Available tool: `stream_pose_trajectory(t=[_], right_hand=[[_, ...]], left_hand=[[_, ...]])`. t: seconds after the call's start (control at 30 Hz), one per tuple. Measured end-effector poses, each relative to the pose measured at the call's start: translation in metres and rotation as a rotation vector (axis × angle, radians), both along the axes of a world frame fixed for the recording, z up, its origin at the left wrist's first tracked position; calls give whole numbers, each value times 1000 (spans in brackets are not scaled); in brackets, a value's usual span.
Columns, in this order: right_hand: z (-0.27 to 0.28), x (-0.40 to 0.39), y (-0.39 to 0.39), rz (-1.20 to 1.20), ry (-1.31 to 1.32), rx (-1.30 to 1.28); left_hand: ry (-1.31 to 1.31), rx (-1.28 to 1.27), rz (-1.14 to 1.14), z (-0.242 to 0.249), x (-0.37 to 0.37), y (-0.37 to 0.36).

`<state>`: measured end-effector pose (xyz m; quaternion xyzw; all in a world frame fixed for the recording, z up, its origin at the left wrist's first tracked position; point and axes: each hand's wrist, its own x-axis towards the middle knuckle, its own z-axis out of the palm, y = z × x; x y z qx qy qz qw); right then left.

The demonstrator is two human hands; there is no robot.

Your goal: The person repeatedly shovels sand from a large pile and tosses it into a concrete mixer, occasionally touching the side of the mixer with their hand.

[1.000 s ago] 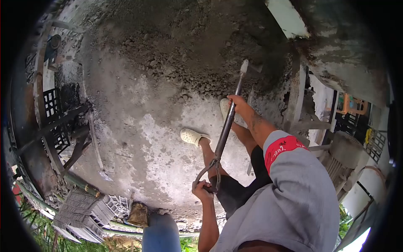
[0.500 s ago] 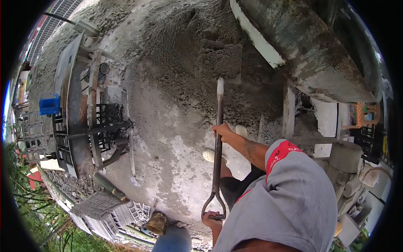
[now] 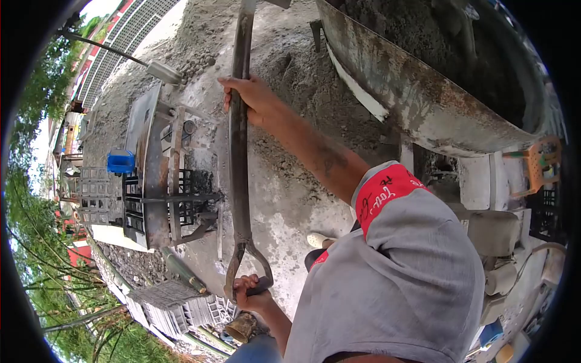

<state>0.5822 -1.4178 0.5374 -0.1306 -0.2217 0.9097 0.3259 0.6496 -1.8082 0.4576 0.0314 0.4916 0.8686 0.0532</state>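
Observation:
A long shovel (image 3: 240, 175) with a dark shaft and a forked D-shaped grip crosses the view nearly upright. My left hand (image 3: 249, 293) is closed around the crossbar of that grip at the lower end. Farther up, my right hand (image 3: 247, 100) wraps the shaft, with the thumb over it. The shovel's blade lies mostly outside the top edge, so its load is hidden. Beyond my right forearm is a heap of grey gravelly mix (image 3: 302, 91) on the ground. A large rusty metal tub (image 3: 417, 100) stands beside the heap, with dark grey material inside.
A wooden workbench (image 3: 148, 175) stands at the left with a blue plastic container (image 3: 121, 162) on it. Stacked grey blocks (image 3: 166, 305), a rusty can (image 3: 241, 327) and a blue barrel (image 3: 257, 351) are below. An orange plastic chair (image 3: 543, 162) stands at the right.
The shovel has come up from the heap and swung leftward, its blade leaving the view. Both hands kept their hold, the right one rising most. The camera view has shifted too.

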Motion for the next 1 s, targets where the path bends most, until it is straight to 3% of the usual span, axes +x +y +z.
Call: stream_pose_trajectory(t=[0.1,0.17,0.2,0.27,0.33,0.4,0.5,0.63,0.7,0.77,0.8,0.83,0.87,1.0], right_hand=[[2,37,50,-225,164,-7],[-13,62,78,-303,154,5],[-24,61,78,-303,145,2],[-47,66,84,-193,70,-74],[-49,55,57,-296,-120,73],[-63,33,26,-212,-218,166],[-105,-11,-16,-126,-279,165],[-216,-80,-69,140,-575,-68],[-290,-96,-113,170,-737,-191],[-348,-100,-167,212,-911,-415],[-363,-94,-194,302,-965,-498],[-384,-87,-224,361,-892,-579],[-392,-84,-254,336,-924,-685],[-398,-90,-290,333,-1005,-920]], left_hand=[[364,-164,-125,18,6,40],[693,-476,47,2,5,61],[801,-416,-73,8,5,74],[779,-343,-148,-31,-5,59],[776,-302,-181,-68,-20,52],[95,-330,-153,-99,-30,23],[-221,-193,-147,-139,-53,-12],[-588,-247,18,-179,-70,-73],[-591,-510,167,-178,-64,-101],[-801,-542,224,-184,-61,-163],[-855,-713,278,-170,-59,-182],[-791,-727,357,-155,-54,-198],[-492,-1156,336,-143,-53,-214],[-695,-1077,310,-117,-117,-227]])
